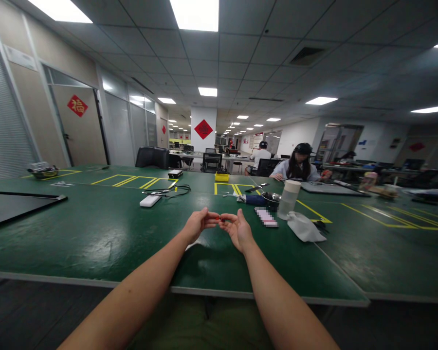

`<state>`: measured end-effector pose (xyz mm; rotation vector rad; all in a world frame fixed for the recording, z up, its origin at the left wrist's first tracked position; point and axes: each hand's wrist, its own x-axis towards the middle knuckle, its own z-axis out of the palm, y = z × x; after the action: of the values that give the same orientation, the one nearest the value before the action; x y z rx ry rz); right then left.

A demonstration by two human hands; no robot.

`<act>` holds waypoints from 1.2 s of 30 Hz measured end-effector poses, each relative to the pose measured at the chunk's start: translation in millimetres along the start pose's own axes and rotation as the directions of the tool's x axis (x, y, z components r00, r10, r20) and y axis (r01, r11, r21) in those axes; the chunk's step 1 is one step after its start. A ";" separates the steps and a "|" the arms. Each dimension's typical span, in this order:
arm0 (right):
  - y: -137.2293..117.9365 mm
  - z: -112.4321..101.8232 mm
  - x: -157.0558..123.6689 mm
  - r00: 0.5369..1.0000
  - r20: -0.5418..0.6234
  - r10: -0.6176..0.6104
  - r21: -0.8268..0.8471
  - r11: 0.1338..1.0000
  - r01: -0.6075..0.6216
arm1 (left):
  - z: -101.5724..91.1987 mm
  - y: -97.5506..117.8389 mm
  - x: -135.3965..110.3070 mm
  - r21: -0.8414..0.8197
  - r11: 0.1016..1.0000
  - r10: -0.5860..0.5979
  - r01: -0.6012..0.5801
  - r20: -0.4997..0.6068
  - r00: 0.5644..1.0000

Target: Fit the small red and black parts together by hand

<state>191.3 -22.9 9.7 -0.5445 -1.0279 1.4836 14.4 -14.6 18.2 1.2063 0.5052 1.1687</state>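
Above the near part of the green table, my left hand and my right hand face each other, and their fingertips meet or nearly meet. Both have their fingers stretched out and the thumbs raised apart from them. Small reddish spots show at the meeting fingertips; whether this is a tiny object or part of the fingers I cannot make out. A small white piece, perhaps paper, lies partly hidden below my left hand.
On the green table lie a white power bank with black cables, a phone, a bottle, a white pouch, a metal bowl and a yellow box. Another person sits across at right.
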 end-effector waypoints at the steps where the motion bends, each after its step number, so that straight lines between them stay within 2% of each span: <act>1: -0.1 0.2 0.0 1.000 0.000 -0.004 -0.001 1.000 0.004 | 0.0 -0.1 0.0 0.000 1.000 0.002 -0.002 -0.003 1.000; 11: 1.2 -0.6 0.4 0.999 -0.039 -0.012 -0.017 1.000 0.012 | 0.1 -1.8 1.0 0.065 0.998 0.006 -0.008 0.031 0.999; 16: 6.9 -0.9 3.0 0.995 -0.090 -0.030 -0.193 0.981 0.012 | 0.8 -5.8 1.0 0.164 0.986 0.039 -0.042 0.023 0.999; 22: 17.5 -1.7 6.0 0.999 -0.037 0.002 -0.422 0.906 -0.018 | -1.9 -14.4 3.9 0.370 0.928 0.057 -0.047 -0.016 0.998; 24: 18.8 -1.9 6.7 0.999 -0.047 0.022 -0.461 0.886 -0.041 | 0.3 -18.1 4.5 0.526 0.846 0.119 -0.086 -0.028 0.993; 27: 17.7 -4.4 8.5 0.987 -0.150 -0.063 -0.520 0.854 -0.025 | 9.3 -23.9 1.2 0.771 0.611 0.218 -0.181 0.055 0.974; 30: 14.7 -9.8 11.1 0.935 -0.288 -0.206 -0.547 0.837 0.016 | 21.7 -29.4 -5.7 0.892 0.382 0.202 -0.242 0.175 0.964; 32: 13.3 -13.0 12.4 0.908 -0.353 -0.227 -0.513 0.858 0.015 | 28.8 -31.9 -8.8 0.925 0.270 0.156 -0.266 0.230 0.961; 34: 13.0 -14.3 13.1 0.902 -0.371 -0.219 -0.478 0.878 0.017 | 34.0 -32.4 -9.4 0.935 0.211 0.128 -0.287 0.264 0.956; 36: 13.5 -13.7 13.1 0.909 -0.355 -0.220 -0.470 0.882 0.030 | 38.2 -31.1 -9.2 0.924 0.226 0.122 -0.310 0.289 0.950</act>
<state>192.6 -5.4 -5.6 -1.0504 -1.0584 0.9478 55.5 -37.3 0.8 2.5373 1.0510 0.9108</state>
